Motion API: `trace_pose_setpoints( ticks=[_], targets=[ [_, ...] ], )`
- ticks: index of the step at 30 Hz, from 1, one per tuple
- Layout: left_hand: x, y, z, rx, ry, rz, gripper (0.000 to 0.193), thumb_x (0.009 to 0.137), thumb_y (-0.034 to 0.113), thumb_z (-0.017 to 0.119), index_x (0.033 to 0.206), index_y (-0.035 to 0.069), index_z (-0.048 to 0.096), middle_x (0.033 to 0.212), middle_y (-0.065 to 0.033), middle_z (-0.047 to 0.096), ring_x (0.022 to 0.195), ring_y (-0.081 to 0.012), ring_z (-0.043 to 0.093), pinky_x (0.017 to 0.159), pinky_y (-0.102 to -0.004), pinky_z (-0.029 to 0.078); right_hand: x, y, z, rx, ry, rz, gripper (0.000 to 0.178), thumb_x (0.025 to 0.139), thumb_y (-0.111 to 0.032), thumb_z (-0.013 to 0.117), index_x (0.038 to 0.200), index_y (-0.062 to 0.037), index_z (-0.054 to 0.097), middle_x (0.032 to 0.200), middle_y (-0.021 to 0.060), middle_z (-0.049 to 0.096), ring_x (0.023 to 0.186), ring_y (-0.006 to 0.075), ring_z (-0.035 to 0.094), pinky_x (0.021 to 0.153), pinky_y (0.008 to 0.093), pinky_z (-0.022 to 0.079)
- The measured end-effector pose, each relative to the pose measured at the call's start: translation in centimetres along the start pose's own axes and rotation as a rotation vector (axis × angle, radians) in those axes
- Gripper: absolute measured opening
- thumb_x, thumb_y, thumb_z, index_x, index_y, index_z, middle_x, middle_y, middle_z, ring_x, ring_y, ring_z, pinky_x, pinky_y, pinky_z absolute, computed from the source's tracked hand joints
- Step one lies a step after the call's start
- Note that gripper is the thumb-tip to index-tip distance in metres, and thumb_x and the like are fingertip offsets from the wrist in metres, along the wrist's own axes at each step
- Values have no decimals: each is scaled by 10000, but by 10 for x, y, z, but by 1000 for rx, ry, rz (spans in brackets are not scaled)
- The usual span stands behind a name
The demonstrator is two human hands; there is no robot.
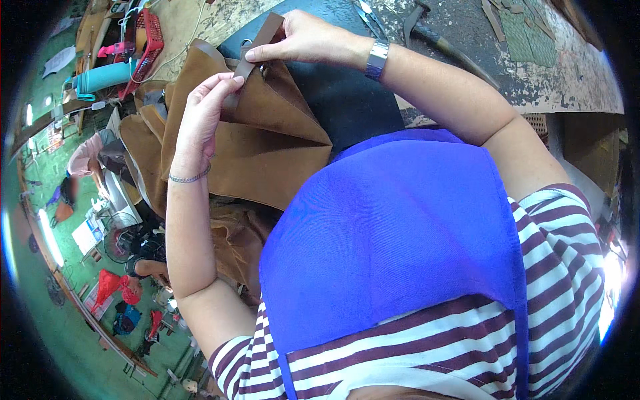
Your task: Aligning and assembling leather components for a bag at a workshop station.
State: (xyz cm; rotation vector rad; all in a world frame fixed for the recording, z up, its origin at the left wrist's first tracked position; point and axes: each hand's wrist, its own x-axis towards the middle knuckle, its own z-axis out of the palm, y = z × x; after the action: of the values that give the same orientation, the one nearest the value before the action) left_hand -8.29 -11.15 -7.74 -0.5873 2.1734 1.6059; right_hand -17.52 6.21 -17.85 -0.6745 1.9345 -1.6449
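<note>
A dark brown leather strap (268, 30) stretches between my two hands at the far left of the bench. My left hand (203, 110) pinches its lower end between thumb and fingertips. Higher up, the thumb and fingers of my right hand (303, 41) close on the same strap. Metal rings, one of them a small ring (247, 43), show beside the strap. Under both hands lies a large brown leather bag or panel (280, 150), folded and creased, its flat side toward me. Whether the strap is joined to it is hidden by my fingers.
A black mat (363, 100) lies beneath the leather. To its right are a hammer (443, 47), a pliers-like tool (371, 19) and a worn green sheet (527, 37). At left are a red basket (155, 40), a teal roll (107, 80) and people on the green floor.
</note>
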Motion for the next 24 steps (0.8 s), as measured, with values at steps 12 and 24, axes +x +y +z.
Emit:
trace_pose_setpoints(
  ticks=[12,24],
  targets=[
    [16,4,-11,241,-164,-41,172,876,265,615,837,105,662,729,101,530,695,3,435,656,-160,330,-10,-12,10,101,-42,-4,402,820,-377,716,987,-12,700,891,76,700,811,110,625,764,268,495],
    [6,-4,2,30,-225,-47,135,894,189,618,945,71,659,838,66,626,765,-9,538,721,-172,407,-23,-7,6,262,-18,-8,411,815,-409,713,914,-10,699,826,47,680,771,87,593,712,247,482]
  ],
)
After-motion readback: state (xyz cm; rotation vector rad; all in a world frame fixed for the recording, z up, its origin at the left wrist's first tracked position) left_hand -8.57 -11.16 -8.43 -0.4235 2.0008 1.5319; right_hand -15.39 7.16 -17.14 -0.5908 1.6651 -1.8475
